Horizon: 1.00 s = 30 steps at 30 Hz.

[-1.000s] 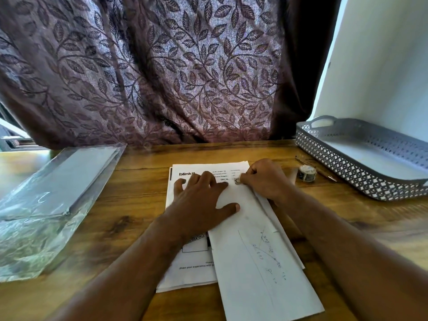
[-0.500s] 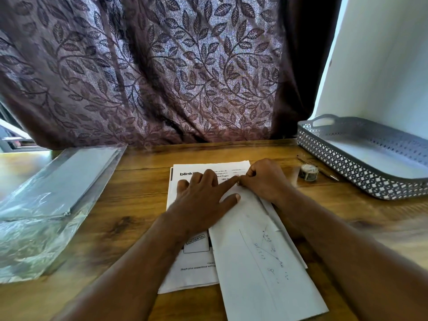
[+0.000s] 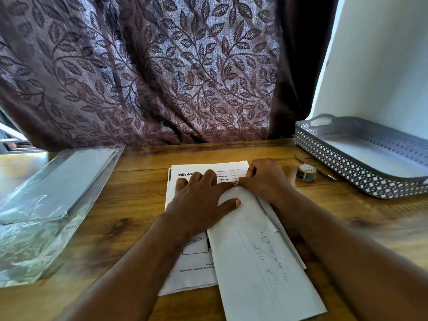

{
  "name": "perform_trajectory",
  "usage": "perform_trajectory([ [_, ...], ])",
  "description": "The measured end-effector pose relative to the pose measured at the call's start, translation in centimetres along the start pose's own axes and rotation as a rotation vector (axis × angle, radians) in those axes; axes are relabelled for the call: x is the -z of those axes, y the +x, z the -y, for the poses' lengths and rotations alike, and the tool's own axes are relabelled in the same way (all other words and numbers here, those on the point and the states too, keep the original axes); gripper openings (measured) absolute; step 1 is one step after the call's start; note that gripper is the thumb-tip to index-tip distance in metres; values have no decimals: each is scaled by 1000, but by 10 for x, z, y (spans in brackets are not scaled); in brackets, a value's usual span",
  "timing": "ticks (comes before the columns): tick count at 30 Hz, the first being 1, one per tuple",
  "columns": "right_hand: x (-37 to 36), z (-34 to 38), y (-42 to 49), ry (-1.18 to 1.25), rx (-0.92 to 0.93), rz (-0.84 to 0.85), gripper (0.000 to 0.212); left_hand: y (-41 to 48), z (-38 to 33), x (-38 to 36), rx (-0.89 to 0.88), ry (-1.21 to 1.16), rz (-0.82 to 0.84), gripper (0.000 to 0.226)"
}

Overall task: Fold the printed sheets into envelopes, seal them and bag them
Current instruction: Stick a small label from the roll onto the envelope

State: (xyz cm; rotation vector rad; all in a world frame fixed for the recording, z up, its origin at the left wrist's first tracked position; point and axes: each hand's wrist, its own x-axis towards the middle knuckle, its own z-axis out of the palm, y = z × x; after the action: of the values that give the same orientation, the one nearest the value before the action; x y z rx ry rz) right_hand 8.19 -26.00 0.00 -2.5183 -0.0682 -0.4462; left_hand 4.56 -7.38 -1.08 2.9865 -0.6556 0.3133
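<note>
Your left hand point(image 3: 203, 200) lies flat, fingers straight, pressing the folded sheet point(image 3: 261, 262). Your right hand point(image 3: 266, 179) is curled, pinching that sheet's top corner. Under your left palm is the printed sheet point(image 3: 190, 279), which reads "blinki…", "UPC ID", "CONFIDENTIAL". A tape roll point(image 3: 306, 172) sits just right of your right hand.

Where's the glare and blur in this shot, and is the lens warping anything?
Head view: glare on the plastic bags at left; white wall at right washed out, its edge slanted by the wide-angle lens; left hand and right hand sharp, lower corners smeared.
</note>
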Motion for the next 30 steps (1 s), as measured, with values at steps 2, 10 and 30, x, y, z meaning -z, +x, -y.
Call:
perform_trajectory([
  [2, 2, -4, 2, 38, -62, 8, 20, 0, 0, 0, 1, 4, 6, 61],
  [10, 1, -10, 5, 44, -103, 9, 10, -2, -2, 5, -22, 60, -16, 55],
  [30, -11, -8, 7, 4, -92, -75, 14, 2, -6, -1, 24, 59, 24, 63],
])
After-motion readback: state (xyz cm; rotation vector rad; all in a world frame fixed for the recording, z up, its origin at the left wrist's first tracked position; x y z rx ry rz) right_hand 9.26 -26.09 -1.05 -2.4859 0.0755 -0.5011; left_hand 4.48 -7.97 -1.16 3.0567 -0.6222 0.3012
